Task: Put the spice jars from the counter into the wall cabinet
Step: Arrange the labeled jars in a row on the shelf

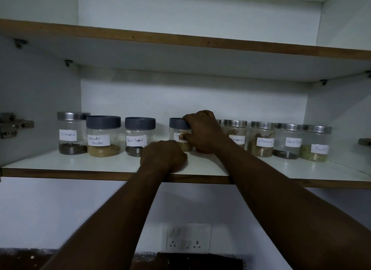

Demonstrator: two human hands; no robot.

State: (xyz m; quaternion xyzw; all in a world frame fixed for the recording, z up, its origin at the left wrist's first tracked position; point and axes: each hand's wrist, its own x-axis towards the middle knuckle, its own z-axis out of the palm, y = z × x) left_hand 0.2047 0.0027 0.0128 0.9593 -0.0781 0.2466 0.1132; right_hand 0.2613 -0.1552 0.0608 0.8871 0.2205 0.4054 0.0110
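Several clear spice jars stand in a row on the lower shelf (80,163) of the open wall cabinet. From the left: cloves jar (70,133) with a steel lid, coriander powder jar (103,136) and black pepper jar (138,136) with grey lids. My right hand (202,130) wraps a grey-lidded jar (177,129) in the middle of the shelf; its label is partly hidden. My left hand (163,156) rests as a fist on the shelf's front edge, with nothing visible in it. Right of my hand stand steel-lidded jars, two labelled cinnamon (261,139).
The upper shelf (180,38) holds nothing in view. A hinge (12,125) sticks out on the left cabinet wall. Below the cabinet, a white socket plate (187,236) sits on the wall above a dark counter (190,261).
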